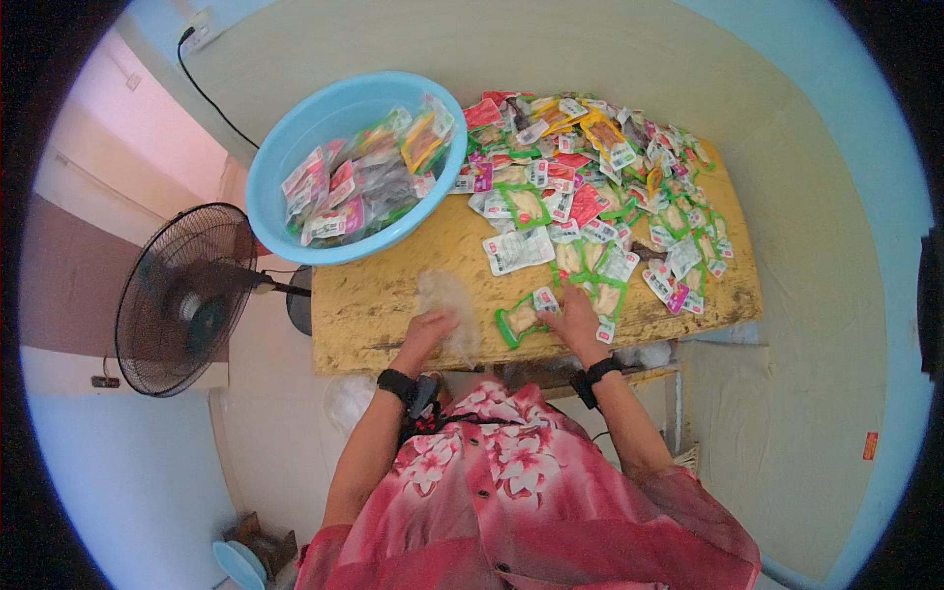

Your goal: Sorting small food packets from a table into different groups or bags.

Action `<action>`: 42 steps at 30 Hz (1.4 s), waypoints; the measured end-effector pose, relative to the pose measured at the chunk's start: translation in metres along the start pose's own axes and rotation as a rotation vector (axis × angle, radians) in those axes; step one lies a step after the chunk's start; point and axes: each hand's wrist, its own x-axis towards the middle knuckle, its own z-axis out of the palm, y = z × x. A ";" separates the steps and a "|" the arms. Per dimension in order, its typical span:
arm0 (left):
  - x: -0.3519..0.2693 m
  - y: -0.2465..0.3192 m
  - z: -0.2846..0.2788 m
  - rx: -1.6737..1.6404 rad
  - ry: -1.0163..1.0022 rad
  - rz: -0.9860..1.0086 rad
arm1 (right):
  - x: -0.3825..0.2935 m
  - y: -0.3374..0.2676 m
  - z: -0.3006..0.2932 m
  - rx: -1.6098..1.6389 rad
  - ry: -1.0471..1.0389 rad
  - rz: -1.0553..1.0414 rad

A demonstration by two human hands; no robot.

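Observation:
My left hand (430, 335) grips a clear plastic bag (448, 291) over the front part of the yellow table. The bag looks limp, and I see nothing inside it. My right hand (577, 321) has its fingers on a green-edged sealed food packet (522, 317) near the table's front edge; the thumb meets the packet's white printed end. More green-edged packets (606, 299) lie right beside that hand. Beyond it spreads a heap of small vacuum-sealed food packets (560, 177) in green, red, yellow and purple. A white packet (518, 251) lies flat at the heap's near left.
A large blue plastic basin (350, 254) holding bagged packets stands at the back left of the worn yellow table (369, 317). Left of the table is a black-caged fan (184, 299). A cord (210, 99) hangs from a wall socket. Plastic bags (350, 402) show below the table.

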 end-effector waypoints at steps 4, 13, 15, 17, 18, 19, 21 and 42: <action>0.014 -0.017 0.008 -0.063 -0.090 0.139 | 0.007 0.037 0.029 0.022 -0.133 -0.008; 0.034 -0.023 0.017 0.495 0.204 0.371 | -0.012 0.031 0.023 0.772 -0.191 0.105; 0.043 -0.030 0.017 0.524 0.214 0.420 | -0.013 0.040 0.016 0.622 -0.210 0.128; 0.051 -0.037 0.021 0.556 0.202 0.483 | -0.015 0.044 0.010 0.752 -0.210 0.179; 0.047 -0.031 0.029 0.482 0.213 0.418 | -0.018 0.040 -0.002 0.773 -0.200 0.205; 0.042 -0.026 0.029 0.412 0.233 0.355 | -0.020 0.026 -0.017 0.798 -0.191 0.219; 0.035 -0.025 0.020 0.337 0.165 0.287 | -0.020 -0.019 -0.050 0.850 -0.139 0.227; -0.019 0.064 0.062 0.594 0.322 0.509 | -0.038 -0.123 -0.065 0.427 -0.045 -0.146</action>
